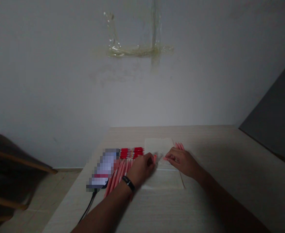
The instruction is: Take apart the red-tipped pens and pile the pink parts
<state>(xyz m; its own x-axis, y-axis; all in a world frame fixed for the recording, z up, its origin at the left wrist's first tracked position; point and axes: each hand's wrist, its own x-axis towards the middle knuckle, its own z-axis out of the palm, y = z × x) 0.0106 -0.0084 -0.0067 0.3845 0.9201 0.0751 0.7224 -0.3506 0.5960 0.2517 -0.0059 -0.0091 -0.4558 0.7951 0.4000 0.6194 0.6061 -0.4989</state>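
My left hand [142, 168] rests on a pale cloth or paper sheet [165, 179] on the wooden table [230, 168], fingers curled, a pink object at its fingertips. My right hand [181, 161] lies just right of it, fingers pinched near another pink piece; what it grips is too small to name. Pink pens [178, 145] lie behind the right hand. A row of red pens [131, 152] and pink pens [117, 178] lies left of my left hand.
A blurred-out rectangular object [103, 168] with a black cable [89, 207] sits near the table's left edge. A dark chair [8, 168] stands at the left. A dark panel [276, 119] leans at the right. The wall carries tape residue [137, 48].
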